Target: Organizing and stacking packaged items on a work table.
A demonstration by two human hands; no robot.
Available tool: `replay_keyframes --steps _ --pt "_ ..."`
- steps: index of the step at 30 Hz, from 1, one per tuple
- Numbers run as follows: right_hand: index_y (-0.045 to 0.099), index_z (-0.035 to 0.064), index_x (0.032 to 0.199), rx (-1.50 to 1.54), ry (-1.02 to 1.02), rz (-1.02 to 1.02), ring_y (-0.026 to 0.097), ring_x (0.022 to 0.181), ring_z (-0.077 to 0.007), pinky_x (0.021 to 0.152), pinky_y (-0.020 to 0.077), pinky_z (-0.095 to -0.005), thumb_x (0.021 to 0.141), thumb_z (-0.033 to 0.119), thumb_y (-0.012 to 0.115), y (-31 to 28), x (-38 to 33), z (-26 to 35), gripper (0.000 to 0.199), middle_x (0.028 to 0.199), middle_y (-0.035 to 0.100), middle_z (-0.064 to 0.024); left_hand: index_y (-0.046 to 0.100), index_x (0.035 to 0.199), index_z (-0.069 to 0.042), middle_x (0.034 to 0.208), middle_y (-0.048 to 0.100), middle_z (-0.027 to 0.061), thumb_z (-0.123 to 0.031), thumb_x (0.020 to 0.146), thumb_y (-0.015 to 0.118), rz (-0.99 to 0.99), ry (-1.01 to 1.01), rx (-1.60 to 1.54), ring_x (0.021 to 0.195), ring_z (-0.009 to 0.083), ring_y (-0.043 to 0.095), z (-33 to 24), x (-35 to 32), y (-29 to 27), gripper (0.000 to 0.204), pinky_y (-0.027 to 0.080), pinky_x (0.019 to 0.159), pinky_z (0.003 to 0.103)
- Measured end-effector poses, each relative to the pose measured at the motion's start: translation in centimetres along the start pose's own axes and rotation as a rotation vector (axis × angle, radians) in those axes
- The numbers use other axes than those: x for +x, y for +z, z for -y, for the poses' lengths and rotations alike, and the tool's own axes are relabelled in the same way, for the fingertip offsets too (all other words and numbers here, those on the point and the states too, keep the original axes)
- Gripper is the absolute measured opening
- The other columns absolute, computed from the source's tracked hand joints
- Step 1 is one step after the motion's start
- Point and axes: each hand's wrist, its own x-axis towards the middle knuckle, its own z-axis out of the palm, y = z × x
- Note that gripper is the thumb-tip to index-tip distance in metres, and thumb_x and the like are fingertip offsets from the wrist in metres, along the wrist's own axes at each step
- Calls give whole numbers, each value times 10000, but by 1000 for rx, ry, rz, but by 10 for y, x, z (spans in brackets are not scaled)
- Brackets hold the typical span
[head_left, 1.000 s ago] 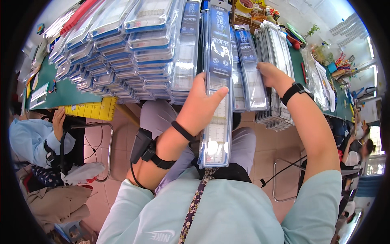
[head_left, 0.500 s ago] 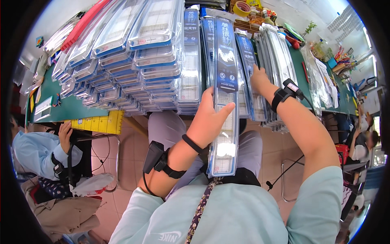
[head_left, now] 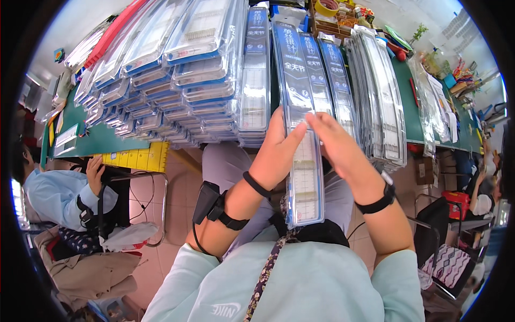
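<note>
A long, narrow clear plastic case [head_left: 306, 185] with a blue printed header sleeve [head_left: 292, 59] stretches from the table toward my waist. My left hand [head_left: 276, 153] closes round its left edge, thumb lying across the top. From the other side, my right hand [head_left: 338, 142] bears on the right edge, its fingers close together and reaching over the front face. The right thumb is hidden. Light-coloured strips show through the case's clear window. Just right of it lie similar blue-headed cases [head_left: 338, 75]; one more blue-headed case [head_left: 254, 80] lies to the left.
High stacks of clear cases [head_left: 188, 80] fill the green table's [head_left: 120, 137] left side. An upright row of thin clear packages [head_left: 383, 107] stands at the right. Behind sit a wooden compartment tray [head_left: 327, 26] and yellow tape [head_left: 326, 7]. A seated person [head_left: 70, 193] is at the left.
My right hand has come back from the blue-headed cases at the right to the edge of the case in my left hand. The case's header end now rests further left beside its neighbours.
</note>
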Motion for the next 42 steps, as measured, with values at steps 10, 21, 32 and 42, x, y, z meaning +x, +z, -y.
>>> replay_keyframes --steps 10,21,32,42 --pt "435 -55 1252 477 -127 51 558 967 -140 804 464 -261 889 151 572 -37 14 -27 439 1068 573 -99 383 1263 41 1245 440 203 -177 931 452 -235 320 769 1161 345 410 43 2 14 403 288 1000 413" --pt "373 -82 1316 108 -279 -81 510 1099 -214 941 380 -297 888 192 558 -10 76 -24 541 1205 522 -180 230 1369 76 1398 291 215 -367 983 285 -342 212 354 1299 295 281 70 -21 18 590 203 1077 363" --pt "479 -15 1233 283 36 33 550 1011 -218 871 444 -313 946 465 389 -10 59 -50 567 1117 555 -129 94 1409 74 1402 278 205 -351 848 629 -265 -203 -205 1287 253 314 70 -1 4 884 280 1042 331" --pt "518 42 1195 487 196 263 599 948 -181 803 493 -312 932 494 418 -11 33 -56 533 1084 602 -94 335 1309 -7 1191 509 109 -341 917 514 -121 -323 -276 1079 177 529 54 -4 0 545 449 891 319"
